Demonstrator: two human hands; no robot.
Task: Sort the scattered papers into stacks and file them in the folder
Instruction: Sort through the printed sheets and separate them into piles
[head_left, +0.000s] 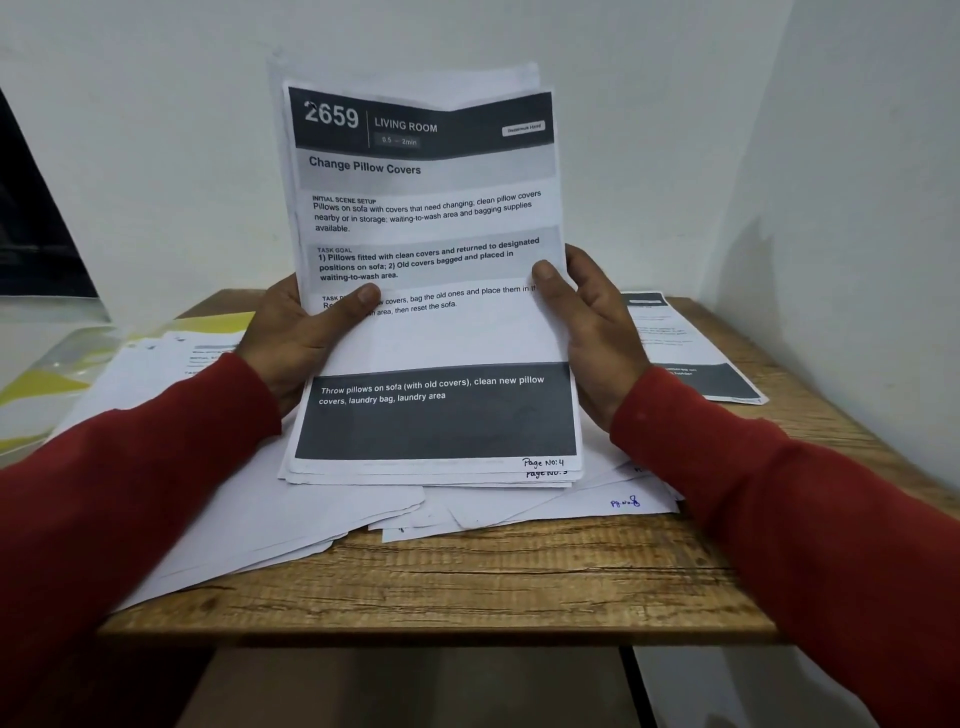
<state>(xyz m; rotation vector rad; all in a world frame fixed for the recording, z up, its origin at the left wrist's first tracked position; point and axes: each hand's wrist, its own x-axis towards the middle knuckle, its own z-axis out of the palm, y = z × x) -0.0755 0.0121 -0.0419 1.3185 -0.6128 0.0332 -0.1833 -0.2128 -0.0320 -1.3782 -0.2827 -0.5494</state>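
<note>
- Both thumbs are pressing on the front of the stack (434, 291), the other fingers curling behind it: left hand (291, 343) gripping its left edge, right hand (592, 322) its right edge
- The stack is standing upright, its bottom edge resting on loose papers (291, 519) lying on the table (467, 587); top sheet is reading "Page No: 4"
- Judging by this, squaring the sorted sheets is the step in hand; next is calling for laying the stack down and gathering the rest
- A yellow folder (47, 387) is lying at far left, another sheet (685, 348) at right
- White walls (649, 130) are closing in the corner
</note>
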